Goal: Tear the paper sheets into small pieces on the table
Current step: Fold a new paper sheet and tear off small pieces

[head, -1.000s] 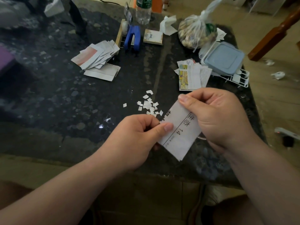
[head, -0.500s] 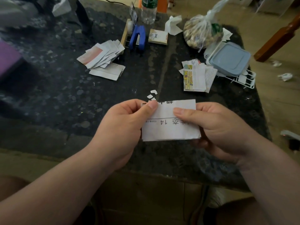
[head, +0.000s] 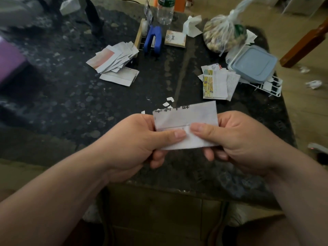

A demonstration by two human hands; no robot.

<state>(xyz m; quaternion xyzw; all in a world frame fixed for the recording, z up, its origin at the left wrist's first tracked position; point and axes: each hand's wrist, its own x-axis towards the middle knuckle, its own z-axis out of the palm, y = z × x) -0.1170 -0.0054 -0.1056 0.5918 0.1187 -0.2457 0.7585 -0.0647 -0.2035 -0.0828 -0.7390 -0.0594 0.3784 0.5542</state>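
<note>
While the left hand (head: pixel 134 146) and the right hand (head: pixel 237 139) each pinch the sheet (head: pixel 184 119), it hangs between them above the near part of the table (head: pixel 71 103). Both thumbs lie on its front face, tips close together near its middle, and the other fingers curl behind it. Dark print runs along its far edge, and a thin line crosses it just above the thumbs. It looks whole; I cannot tell whether a tear has begun between the thumbs.

Just beyond the sheet, a few small white scraps (head: pixel 169 100) lie on the dark stone top, partly hidden by the paper. Farther back on the left sits a fanned pile of slips (head: pixel 113 59); on the right lies a stack of printed paper (head: pixel 216 84). Just beside that stack, a grey-blue lidded box (head: pixel 253 65) rests on a white wire rack (head: pixel 269 86). Behind the box stands a tied plastic bag (head: pixel 223 36). Along the far edge are a blue punch (head: pixel 153 41), a small pad (head: pixel 175 39), a crumpled tissue (head: pixel 192 25) and a clear bottle (head: pixel 166 11).
</note>
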